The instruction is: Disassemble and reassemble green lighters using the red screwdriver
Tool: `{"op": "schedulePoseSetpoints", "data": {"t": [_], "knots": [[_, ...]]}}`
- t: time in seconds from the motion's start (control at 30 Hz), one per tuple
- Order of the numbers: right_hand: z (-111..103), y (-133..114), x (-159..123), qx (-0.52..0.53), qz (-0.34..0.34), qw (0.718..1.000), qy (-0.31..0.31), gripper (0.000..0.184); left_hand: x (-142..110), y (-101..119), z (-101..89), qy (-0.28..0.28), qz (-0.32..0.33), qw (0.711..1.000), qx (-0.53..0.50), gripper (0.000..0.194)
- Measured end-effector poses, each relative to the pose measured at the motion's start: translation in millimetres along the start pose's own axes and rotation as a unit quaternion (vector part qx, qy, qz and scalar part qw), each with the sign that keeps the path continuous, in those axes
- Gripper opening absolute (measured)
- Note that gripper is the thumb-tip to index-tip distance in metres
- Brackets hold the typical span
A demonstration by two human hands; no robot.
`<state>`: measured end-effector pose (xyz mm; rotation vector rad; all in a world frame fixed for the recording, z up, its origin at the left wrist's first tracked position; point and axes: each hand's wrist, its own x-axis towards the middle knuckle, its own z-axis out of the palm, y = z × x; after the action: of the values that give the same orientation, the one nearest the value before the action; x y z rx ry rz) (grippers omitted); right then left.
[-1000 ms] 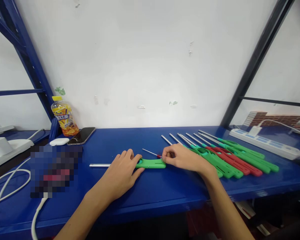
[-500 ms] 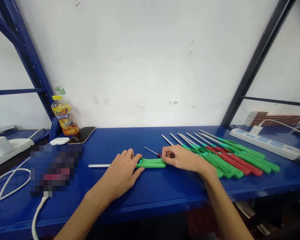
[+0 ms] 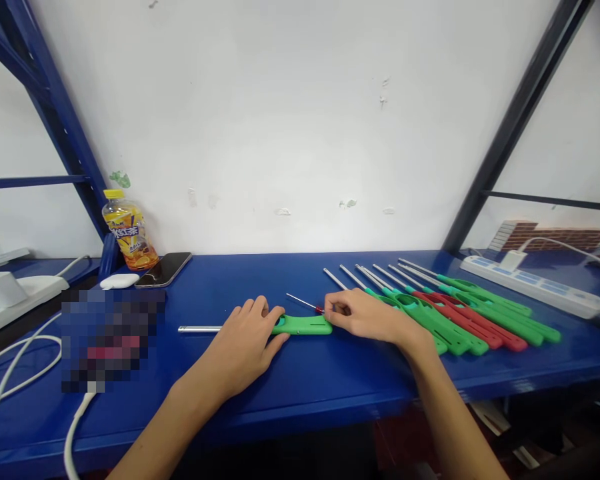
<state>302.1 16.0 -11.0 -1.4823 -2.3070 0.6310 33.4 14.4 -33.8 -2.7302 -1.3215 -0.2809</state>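
Observation:
A green long-nosed lighter [image 3: 303, 325] lies flat on the blue table [image 3: 300, 393], its metal tube [image 3: 199, 329] pointing left. My left hand [image 3: 245, 343] presses down on the front of its handle, fingers curled over it. My right hand [image 3: 365, 315] is closed in a pinch on a small red-handled screwdriver [image 3: 305, 305], whose thin shaft sticks up and left above the lighter's rear end. Just right of that hand lies a row of several green and red lighters [image 3: 455, 313].
A drink bottle [image 3: 129, 232], a phone [image 3: 163, 269] and a white case [image 3: 119, 281] sit at the back left. White cables [image 3: 10, 373] trail at the left. A power strip [image 3: 530, 285] lies at the back right. Blue rack posts [image 3: 55, 113] flank the table.
Almost nothing has moved. Both hands stay on the lighter and screwdriver; the view has drifted slightly.

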Motion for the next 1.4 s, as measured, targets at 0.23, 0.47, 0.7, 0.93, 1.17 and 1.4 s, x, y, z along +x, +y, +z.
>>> {"op": "schedulePoseSetpoints", "data": {"t": [0.23,0.47,0.7,0.93,1.17,1.4], "knots": [[-1,-4,0,-0.015,0.004,1.000,0.015,0.032,0,-1,-0.1,0.006,0.001,1.000,0.000,0.031],[-2,-3,1,-0.061,0.046,0.994,0.080,0.023,-1,0,-1.7,0.003,0.001,1.000,0.002,0.031],[2,9,5,-0.080,0.047,0.994,0.060,0.017,-2,0,-1.1,0.006,0.002,1.000,-0.002,0.031],[-2,5,4,-0.100,0.040,0.987,0.116,0.031,-1,1,-1.7,-0.008,-0.001,1.000,0.007,0.035],[0,3,3,-0.032,0.003,0.998,0.044,0.018,0,1,-1.6,-0.009,0.001,1.000,0.004,0.033],[4,18,8,-0.023,-0.005,0.999,0.035,0.017,-1,1,-1.5,-0.004,-0.001,1.000,-0.003,0.033]]}}
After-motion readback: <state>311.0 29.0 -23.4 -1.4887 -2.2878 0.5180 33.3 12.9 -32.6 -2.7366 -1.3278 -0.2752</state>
